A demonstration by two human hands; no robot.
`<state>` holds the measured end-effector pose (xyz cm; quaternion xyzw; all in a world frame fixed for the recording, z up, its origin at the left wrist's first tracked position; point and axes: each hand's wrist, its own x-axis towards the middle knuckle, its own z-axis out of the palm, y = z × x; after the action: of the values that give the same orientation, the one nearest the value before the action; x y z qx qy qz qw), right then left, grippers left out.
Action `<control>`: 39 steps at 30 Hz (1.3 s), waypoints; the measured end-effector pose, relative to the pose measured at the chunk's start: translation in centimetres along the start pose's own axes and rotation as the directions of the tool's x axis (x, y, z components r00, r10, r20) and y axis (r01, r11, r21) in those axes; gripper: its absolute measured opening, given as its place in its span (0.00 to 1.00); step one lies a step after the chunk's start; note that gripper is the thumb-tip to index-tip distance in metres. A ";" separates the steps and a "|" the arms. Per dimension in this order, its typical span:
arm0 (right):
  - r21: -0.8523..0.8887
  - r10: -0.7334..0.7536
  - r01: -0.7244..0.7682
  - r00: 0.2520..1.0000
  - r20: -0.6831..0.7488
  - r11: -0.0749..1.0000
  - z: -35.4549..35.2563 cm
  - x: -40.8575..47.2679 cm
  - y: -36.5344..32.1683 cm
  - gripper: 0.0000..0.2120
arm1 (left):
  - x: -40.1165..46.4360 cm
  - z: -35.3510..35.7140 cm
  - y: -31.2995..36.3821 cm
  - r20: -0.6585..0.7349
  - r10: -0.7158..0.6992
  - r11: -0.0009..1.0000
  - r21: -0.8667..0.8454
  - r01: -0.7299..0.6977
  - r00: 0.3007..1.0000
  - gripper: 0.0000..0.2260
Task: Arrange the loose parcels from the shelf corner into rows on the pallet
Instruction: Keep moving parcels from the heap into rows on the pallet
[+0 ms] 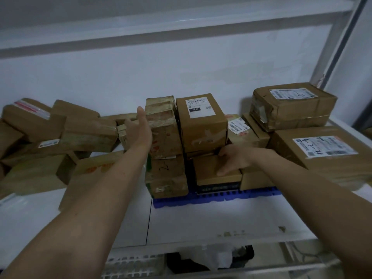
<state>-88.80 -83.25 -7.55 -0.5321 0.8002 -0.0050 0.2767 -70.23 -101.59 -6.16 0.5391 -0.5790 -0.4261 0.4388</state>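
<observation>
A blue pallet (201, 198) lies on the white shelf, with brown parcels stacked on it. My left hand (138, 127) is open, its flat palm pressed against the left side of a tape-wrapped parcel (167, 133) on the upper layer. Beside that stands a parcel with a white "070" label (201, 125). My right hand (235, 158) rests spread on a low flat parcel (207, 168) just below the labelled one, fingertips at the gap between them. A parcel marked "2-" (167, 174) sits under the taped one. Loose parcels (86, 129) lie jumbled in the left corner.
At the right, a large parcel with a handwritten label (326, 156) lies flat, and a crumpled one (291, 105) sits on top of others behind it. A grey shelf post (332, 43) rises at the right. Bare white shelf board (201, 222) runs in front of the pallet.
</observation>
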 end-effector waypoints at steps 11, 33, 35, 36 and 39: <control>-0.296 -0.185 0.167 0.982 -0.037 0.941 2.7 0.0 -1.9 0.48 | -4.3 -1.2 -0.8 -0.103 0.157 0.985 0.087 -0.148 0.982 0.33; 0.621 0.415 0.084 0.673 -0.612 0.779 -10.7 -6.5 5.1 0.32 | -9.0 7.8 7.2 0.580 0.570 0.207 0.584 -0.785 0.582 0.19; 0.581 0.458 -0.048 0.668 -0.586 0.813 -9.9 -5.1 5.0 0.33 | -8.9 8.8 6.7 0.643 0.468 0.179 0.603 -0.778 0.606 0.23; 0.572 0.469 -0.087 0.679 -0.565 0.815 -9.6 -4.4 5.0 0.34 | -8.7 9.3 6.6 0.656 0.429 0.187 0.608 -0.772 0.620 0.24; 0.502 0.464 -0.165 0.689 -0.557 0.849 -8.7 -2.4 5.0 0.36 | -8.3 10.3 6.7 0.659 0.407 0.170 0.626 -0.761 0.633 0.22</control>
<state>-96.28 -81.53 -0.60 -0.2750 0.9058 -0.3128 0.0786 -81.58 -92.70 -2.73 0.3254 -0.9365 0.0572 0.1178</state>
